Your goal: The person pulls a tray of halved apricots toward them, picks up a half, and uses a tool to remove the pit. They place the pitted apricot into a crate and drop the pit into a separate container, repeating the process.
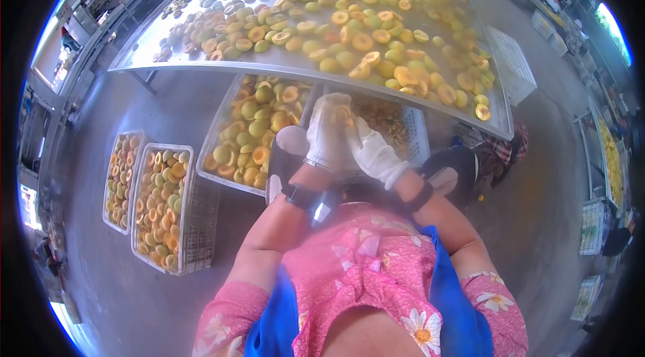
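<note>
My left hand (329, 132), in a white glove, is raised in front of my lap with its fingers closed around a peach half (345, 115), mostly hidden by the gloves. Close against it is my right hand (375, 153), also gloved, its fingers together and pointing at the fruit; what lies under those fingertips is hidden. Below and to the left of the hands stands a crate of halved peaches (213, 130). A blue-white crate (418, 135) holding small brownish pieces, perhaps pits, sits beneath and to the right.
A metal table (151, 48) covered with many peach halves (363, 41) stretches across in front, its near edge just beyond my hands. Two filled crates (195, 222) stand on the floor at left. A white crate (514, 68) is by the table's right end.
</note>
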Tool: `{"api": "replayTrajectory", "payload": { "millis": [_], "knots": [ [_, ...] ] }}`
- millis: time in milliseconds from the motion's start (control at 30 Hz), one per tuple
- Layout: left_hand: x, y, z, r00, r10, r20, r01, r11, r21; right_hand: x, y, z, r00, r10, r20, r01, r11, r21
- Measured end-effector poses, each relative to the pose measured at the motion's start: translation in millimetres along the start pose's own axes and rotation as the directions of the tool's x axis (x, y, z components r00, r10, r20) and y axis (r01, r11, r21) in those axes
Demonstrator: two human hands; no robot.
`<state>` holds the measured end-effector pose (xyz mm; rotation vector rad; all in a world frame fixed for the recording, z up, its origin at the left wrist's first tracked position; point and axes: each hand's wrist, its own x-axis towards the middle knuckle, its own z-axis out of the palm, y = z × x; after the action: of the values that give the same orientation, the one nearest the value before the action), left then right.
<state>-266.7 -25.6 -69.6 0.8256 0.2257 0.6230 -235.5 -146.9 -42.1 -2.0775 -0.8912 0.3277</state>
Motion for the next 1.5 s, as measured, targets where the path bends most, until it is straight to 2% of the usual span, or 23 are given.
{"api": "replayTrajectory", "payload": {
  "millis": [67, 133, 200, 267, 333, 400, 467, 567, 667, 733, 800, 867, 933, 1000, 1067, 1200, 1267, 1333, 1367, 1400, 1433, 1467, 1500],
  "knots": [
    [-5.0, 2.6, 3.8, 0.998, 0.026, -0.050, -0.021, 0.996, 0.083, 1.4, 11.6, 9.5, 0.990, -0.123, -0.065, 0.126, 0.991, 0.048],
    [-6.4, 6.4, 13.4, 0.993, 0.087, -0.082, -0.076, 0.988, 0.132, -0.9, 10.1, 8.0, 0.993, -0.113, -0.040, 0.116, 0.991, 0.067],
    [-8.3, 13.9, 18.3, 0.986, -0.067, -0.156, 0.071, 0.997, 0.022, -2.1, 12.3, 11.3, 0.984, -0.158, -0.079, 0.166, 0.981, 0.100],
    [-5.0, 16.0, 16.1, 0.987, -0.146, -0.070, 0.141, 0.987, -0.075, -9.7, -13.6, -6.0, 0.994, 0.072, 0.083, -0.073, 0.997, 0.006],
    [-0.5, 10.5, 11.2, 0.976, -0.184, -0.114, 0.169, 0.977, -0.127, -12.1, -2.2, 5.3, 1.000, -0.001, -0.009, 0.001, 0.997, 0.078],
    [-2.2, 11.4, 11.0, 0.995, -0.004, -0.101, 0.017, 0.991, 0.130, -9.8, 1.8, 7.0, 1.000, -0.021, -0.007, 0.021, 0.996, 0.088],
    [-8.1, 14.2, 19.3, 0.971, -0.103, -0.216, 0.119, 0.991, 0.061, -5.9, 2.7, 4.1, 0.996, 0.039, 0.085, -0.045, 0.997, 0.062],
    [2.2, 9.3, 14.5, 0.966, -0.217, -0.140, 0.199, 0.971, -0.129, -6.6, -4.4, 2.3, 0.997, 0.065, 0.051, -0.069, 0.993, 0.096],
    [-2.7, 13.3, 18.9, 0.980, -0.153, -0.129, 0.134, 0.981, -0.139, -7.4, -9.4, -1.2, 0.995, 0.091, 0.033, -0.095, 0.984, 0.149],
    [-4.0, 13.2, 20.0, 0.981, -0.117, -0.156, 0.118, 0.993, -0.004, -6.7, -6.6, 1.0, 0.999, 0.038, 0.029, -0.045, 0.942, 0.331],
    [-7.4, 14.0, 21.8, 0.975, 0.019, -0.222, 0.035, 0.971, 0.236, -3.4, 4.7, 4.6, 0.999, 0.012, 0.035, -0.023, 0.938, 0.346],
    [-8.7, 13.5, 21.5, 0.975, 0.025, -0.223, 0.020, 0.980, 0.197, -3.1, 6.3, 3.1, 0.992, 0.023, 0.126, -0.055, 0.964, 0.260],
    [-7.8, 19.5, 19.1, 0.967, -0.205, -0.151, 0.195, 0.978, -0.079, -7.9, -8.2, -4.6, 0.989, 0.055, 0.137, -0.079, 0.981, 0.177],
    [-5.8, 17.0, 18.0, 0.955, -0.228, -0.187, 0.219, 0.973, -0.069, -12.1, -8.8, -4.2, 0.985, 0.093, 0.147, -0.107, 0.990, 0.091],
    [-2.7, 9.8, 11.3, 0.992, -0.096, -0.078, 0.103, 0.989, 0.102, -10.6, 6.3, 6.1, 0.995, 0.036, 0.089, -0.057, 0.968, 0.244],
    [-3.2, 20.9, 25.8, 0.982, 0.018, -0.189, 0.027, 0.972, 0.234, -8.3, 19.5, 10.4, 0.985, -0.147, -0.094, 0.171, 0.917, 0.360],
    [1.8, 29.2, 18.2, 0.966, -0.257, 0.000, 0.257, 0.966, -0.035, -14.7, 10.6, -15.5, 0.934, 0.028, 0.357, -0.264, 0.729, 0.632],
    [-1.4, 26.1, 16.0, 0.973, -0.230, -0.009, 0.230, 0.970, 0.075, -16.5, 14.4, -20.9, 0.897, 0.036, 0.440, -0.315, 0.749, 0.583],
    [0.1, 24.1, 15.3, 0.981, -0.192, -0.006, 0.190, 0.965, 0.181, -13.5, 28.6, -7.0, 0.971, -0.106, 0.213, -0.027, 0.841, 0.541],
    [0.2, 22.2, 15.8, 0.988, -0.154, -0.001, 0.148, 0.947, 0.284, -10.1, 44.4, 9.7, 0.961, -0.276, -0.003, 0.252, 0.871, 0.422],
    [-4.6, 20.2, 21.0, 0.998, -0.045, -0.047, 0.060, 0.906, 0.418, 0.7, 45.6, 23.5, 0.816, -0.513, -0.268, 0.566, 0.802, 0.189],
    [-5.5, 19.0, 23.5, 0.998, -0.047, -0.048, 0.063, 0.906, 0.419, -4.4, 54.3, 23.0, 0.817, -0.511, -0.268, 0.564, 0.803, 0.191],
    [-5.2, 18.4, 25.2, 0.997, -0.051, -0.064, 0.073, 0.905, 0.419, -14.6, 35.1, 5.0, 0.976, -0.216, -0.016, 0.192, 0.831, 0.522]
  ]
}}
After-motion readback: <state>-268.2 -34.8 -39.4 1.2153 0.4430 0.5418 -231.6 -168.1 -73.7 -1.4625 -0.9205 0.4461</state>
